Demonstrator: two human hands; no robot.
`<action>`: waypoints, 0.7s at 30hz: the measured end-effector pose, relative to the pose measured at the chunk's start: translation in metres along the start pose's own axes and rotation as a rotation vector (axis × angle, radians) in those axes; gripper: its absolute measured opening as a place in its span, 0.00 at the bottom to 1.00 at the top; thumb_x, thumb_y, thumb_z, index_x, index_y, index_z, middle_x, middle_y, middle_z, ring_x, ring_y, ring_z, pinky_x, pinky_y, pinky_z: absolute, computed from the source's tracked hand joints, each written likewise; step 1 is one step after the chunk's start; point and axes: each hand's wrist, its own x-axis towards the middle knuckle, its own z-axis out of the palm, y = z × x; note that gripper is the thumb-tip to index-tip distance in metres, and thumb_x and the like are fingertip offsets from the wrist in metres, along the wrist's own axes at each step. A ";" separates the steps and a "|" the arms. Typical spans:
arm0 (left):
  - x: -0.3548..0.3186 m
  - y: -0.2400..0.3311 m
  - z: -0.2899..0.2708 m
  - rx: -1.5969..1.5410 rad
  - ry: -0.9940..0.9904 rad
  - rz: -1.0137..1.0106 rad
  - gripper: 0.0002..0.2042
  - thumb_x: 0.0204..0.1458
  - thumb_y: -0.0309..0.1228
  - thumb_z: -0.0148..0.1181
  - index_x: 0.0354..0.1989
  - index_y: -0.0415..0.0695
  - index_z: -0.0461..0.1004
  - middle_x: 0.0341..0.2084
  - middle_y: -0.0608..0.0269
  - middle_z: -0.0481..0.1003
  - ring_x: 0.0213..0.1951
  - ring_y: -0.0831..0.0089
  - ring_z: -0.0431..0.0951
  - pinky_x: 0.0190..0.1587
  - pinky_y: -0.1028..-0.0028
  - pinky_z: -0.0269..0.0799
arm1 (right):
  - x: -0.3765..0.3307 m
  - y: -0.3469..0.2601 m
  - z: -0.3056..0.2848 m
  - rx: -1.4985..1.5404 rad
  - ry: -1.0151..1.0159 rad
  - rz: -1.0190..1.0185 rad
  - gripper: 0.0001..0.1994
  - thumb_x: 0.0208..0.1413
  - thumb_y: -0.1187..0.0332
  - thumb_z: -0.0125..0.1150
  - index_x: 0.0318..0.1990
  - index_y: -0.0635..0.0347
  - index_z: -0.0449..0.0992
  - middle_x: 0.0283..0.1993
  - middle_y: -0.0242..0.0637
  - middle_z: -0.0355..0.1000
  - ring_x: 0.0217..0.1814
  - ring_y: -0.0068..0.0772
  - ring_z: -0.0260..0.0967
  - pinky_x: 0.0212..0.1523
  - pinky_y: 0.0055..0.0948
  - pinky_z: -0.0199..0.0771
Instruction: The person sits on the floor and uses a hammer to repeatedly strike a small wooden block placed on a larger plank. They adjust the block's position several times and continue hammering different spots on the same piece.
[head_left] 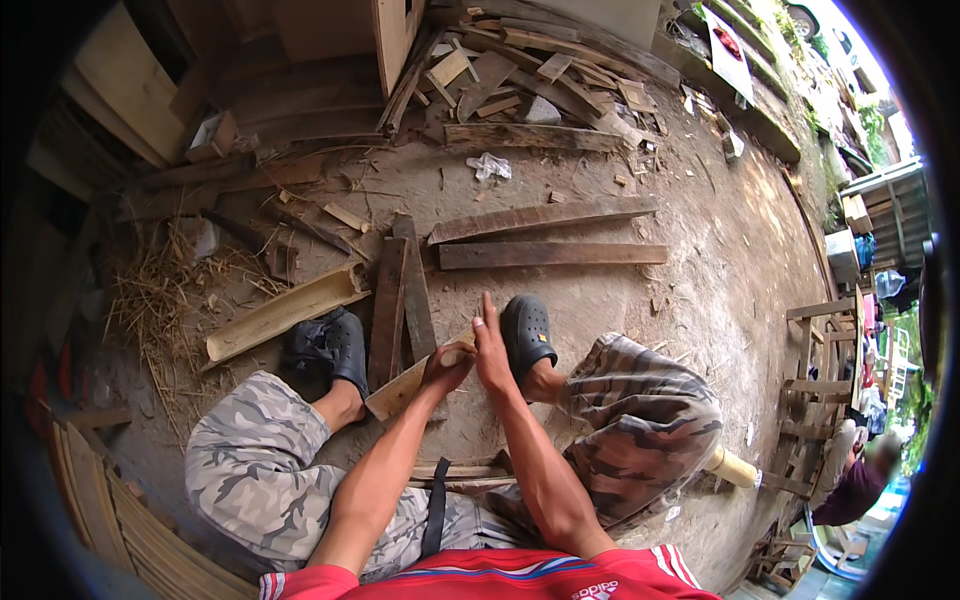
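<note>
A short, pale, trough-like piece of split bamboo [393, 398] slants between my knees. My left hand [447, 371] is closed around it near its upper right end. My right hand [490, 352] lies flat against that end, its fingers stretched out and pointing away from me. Just left of the bamboo, two dark wooden slats [388, 305] rest on the ground. A longer pale bamboo half [285, 315] lies farther left. My feet, in dark clogs [528, 335], stand on either side of the work.
Two long boards [553, 256] lie ahead on the dirt floor. Scrap wood [540, 80] is heaped at the far side, with straw [160, 300] at the left. A wooden frame [820, 385] stands at the right, near another person [850, 490]. A pale cylinder [733, 467] is beside my right knee.
</note>
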 end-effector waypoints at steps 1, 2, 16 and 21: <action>0.002 0.019 0.000 0.090 0.018 -0.031 0.10 0.49 0.36 0.59 0.33 0.43 0.79 0.33 0.49 0.80 0.39 0.54 0.81 0.40 0.62 0.75 | 0.001 0.003 -0.009 0.071 0.071 0.012 0.30 0.68 0.61 0.41 0.74 0.58 0.44 0.77 0.47 0.40 0.80 0.44 0.33 0.75 0.38 0.33; 0.001 0.035 0.003 0.382 0.066 0.009 0.08 0.48 0.34 0.58 0.28 0.43 0.79 0.29 0.46 0.79 0.36 0.49 0.81 0.37 0.58 0.75 | 0.000 0.005 -0.019 0.139 0.134 0.018 0.30 0.68 0.59 0.40 0.74 0.57 0.44 0.77 0.47 0.41 0.80 0.43 0.34 0.75 0.38 0.33; 0.006 0.033 -0.002 0.310 0.140 0.167 0.11 0.49 0.38 0.61 0.35 0.45 0.81 0.30 0.49 0.79 0.37 0.52 0.81 0.37 0.62 0.75 | 0.030 -0.060 -0.086 0.452 0.429 -0.044 0.30 0.68 0.52 0.37 0.73 0.54 0.47 0.75 0.44 0.49 0.79 0.38 0.39 0.74 0.41 0.32; -0.003 0.034 0.004 0.253 0.124 0.122 0.11 0.50 0.34 0.62 0.38 0.44 0.82 0.37 0.53 0.81 0.43 0.61 0.82 0.45 0.69 0.76 | 0.047 -0.088 -0.094 0.397 0.372 -0.197 0.29 0.68 0.53 0.40 0.71 0.56 0.51 0.73 0.44 0.54 0.77 0.39 0.45 0.73 0.41 0.40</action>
